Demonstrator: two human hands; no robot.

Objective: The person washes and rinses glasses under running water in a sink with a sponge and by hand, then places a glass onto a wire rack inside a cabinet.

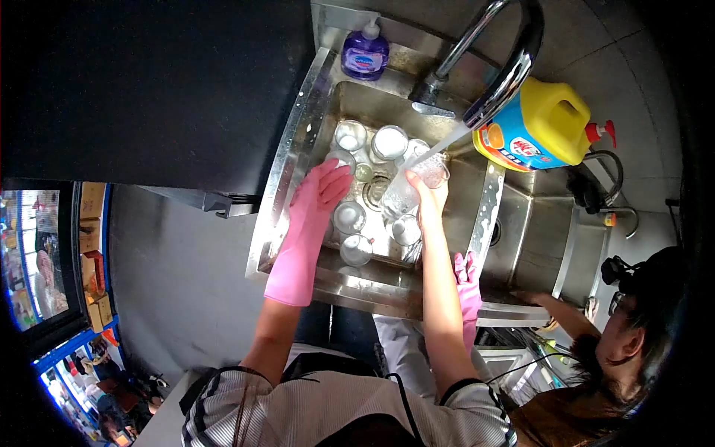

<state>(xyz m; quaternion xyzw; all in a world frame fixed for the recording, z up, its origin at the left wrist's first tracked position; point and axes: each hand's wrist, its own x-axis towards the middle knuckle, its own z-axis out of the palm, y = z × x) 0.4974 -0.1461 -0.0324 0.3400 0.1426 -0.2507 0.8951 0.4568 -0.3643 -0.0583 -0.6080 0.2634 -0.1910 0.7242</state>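
Note:
My left hand (pixel 326 182), in a pink rubber glove, is over the left part of the steel sink basin (pixel 454 216). Its fingers are stretched out beside a clear glass (pixel 342 159), and I cannot tell whether they touch. Bare, my right hand (pixel 430 195) is wrapped round a clear drinking glass (pixel 402 198), tilted under the running water (pixel 447 141) from the chrome tap (pixel 514 71). Several other glasses (pixel 350 217) stand in the basin around both hands, some with white foam. A second pink glove (pixel 467 287) hangs over the front rim, next to my right forearm.
A purple soap bottle (pixel 365 56) stands at the back left corner. On the right, a big yellow detergent jug (pixel 547 123) rests beside the tap. Further right is a second basin (pixel 529 246), with another person (pixel 625 328) close by, one arm reaching towards it.

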